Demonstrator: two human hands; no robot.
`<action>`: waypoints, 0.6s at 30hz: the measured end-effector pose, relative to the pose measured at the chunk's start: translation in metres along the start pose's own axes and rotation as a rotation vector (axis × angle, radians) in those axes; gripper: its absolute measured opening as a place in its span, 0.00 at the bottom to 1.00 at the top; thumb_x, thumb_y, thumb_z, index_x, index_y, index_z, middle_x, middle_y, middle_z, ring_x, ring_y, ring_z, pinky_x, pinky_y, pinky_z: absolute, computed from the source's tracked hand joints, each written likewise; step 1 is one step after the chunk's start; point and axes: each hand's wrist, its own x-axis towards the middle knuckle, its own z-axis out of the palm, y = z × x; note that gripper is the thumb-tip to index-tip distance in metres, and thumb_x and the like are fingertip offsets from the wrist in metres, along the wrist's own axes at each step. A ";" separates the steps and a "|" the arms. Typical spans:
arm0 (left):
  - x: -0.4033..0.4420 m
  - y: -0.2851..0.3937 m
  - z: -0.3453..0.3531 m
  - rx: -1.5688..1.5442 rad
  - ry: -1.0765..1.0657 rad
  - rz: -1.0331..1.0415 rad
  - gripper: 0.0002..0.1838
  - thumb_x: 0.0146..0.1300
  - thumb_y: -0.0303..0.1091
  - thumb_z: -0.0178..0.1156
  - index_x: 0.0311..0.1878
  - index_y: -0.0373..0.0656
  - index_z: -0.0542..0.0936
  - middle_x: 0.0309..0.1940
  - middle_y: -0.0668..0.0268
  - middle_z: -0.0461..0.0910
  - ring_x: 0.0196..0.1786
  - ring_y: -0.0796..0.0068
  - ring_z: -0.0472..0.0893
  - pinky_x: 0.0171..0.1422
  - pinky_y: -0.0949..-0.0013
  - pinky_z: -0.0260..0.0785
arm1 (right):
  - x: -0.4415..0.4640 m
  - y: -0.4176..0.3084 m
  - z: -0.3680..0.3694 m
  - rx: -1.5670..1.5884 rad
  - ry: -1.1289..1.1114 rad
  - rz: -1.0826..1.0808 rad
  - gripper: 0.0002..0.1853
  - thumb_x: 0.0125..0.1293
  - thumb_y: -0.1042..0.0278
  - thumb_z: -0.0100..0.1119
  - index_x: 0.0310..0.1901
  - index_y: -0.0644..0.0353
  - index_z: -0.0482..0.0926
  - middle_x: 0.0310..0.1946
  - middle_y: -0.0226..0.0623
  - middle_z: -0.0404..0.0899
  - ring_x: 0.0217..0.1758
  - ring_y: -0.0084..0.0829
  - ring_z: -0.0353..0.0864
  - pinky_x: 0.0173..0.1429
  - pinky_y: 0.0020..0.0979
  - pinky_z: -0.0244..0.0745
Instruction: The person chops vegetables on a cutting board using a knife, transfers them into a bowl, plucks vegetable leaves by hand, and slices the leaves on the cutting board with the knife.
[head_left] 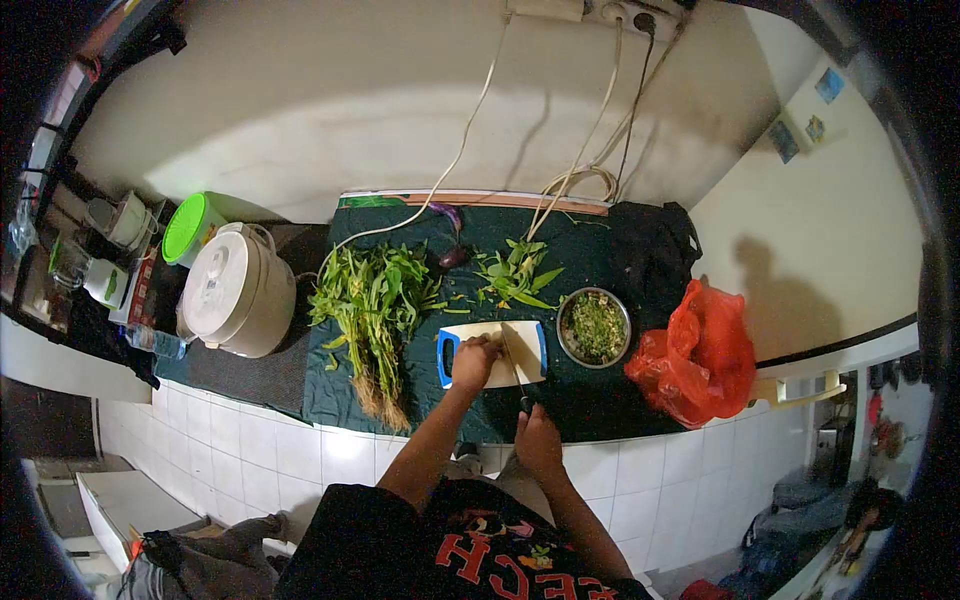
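Note:
A white cutting board (527,340) with blue ends lies near the front of the dark green cloth. My left hand (476,362) rests on its left part with curled fingers; what they hold, if anything, is hidden. In my right hand (539,440) is the black handle of a knife (514,362), and its blade slants over the middle of the board beside my left fingertips. A metal bowl (626,345) of chopped greens (594,330) stands just right of the board. Left of it lies a bunch of leafy greens (375,300) with roots towards me.
Behind the board are loose leaves (520,273) and a purple eggplant (453,257). A red plastic bag (700,355) sits at the right edge. On the left stand a white rice cooker (235,290) and a green-lidded tub (190,230). Cables (585,170) hang down the wall.

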 end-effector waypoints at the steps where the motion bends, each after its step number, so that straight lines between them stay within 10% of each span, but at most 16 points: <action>1: 0.001 0.002 -0.004 -0.017 -0.067 -0.026 0.08 0.56 0.36 0.63 0.38 0.47 0.85 0.37 0.60 0.81 0.46 0.56 0.79 0.54 0.54 0.70 | -0.001 -0.002 -0.001 -0.002 0.001 -0.002 0.22 0.76 0.59 0.44 0.54 0.74 0.69 0.39 0.64 0.80 0.44 0.61 0.82 0.50 0.53 0.76; 18: -0.007 0.008 -0.003 -0.116 -0.062 -0.099 0.09 0.55 0.34 0.64 0.40 0.47 0.86 0.34 0.57 0.80 0.43 0.51 0.80 0.48 0.53 0.74 | -0.019 -0.016 -0.010 -0.001 0.000 0.003 0.18 0.76 0.59 0.43 0.47 0.70 0.69 0.30 0.63 0.80 0.35 0.63 0.82 0.41 0.56 0.77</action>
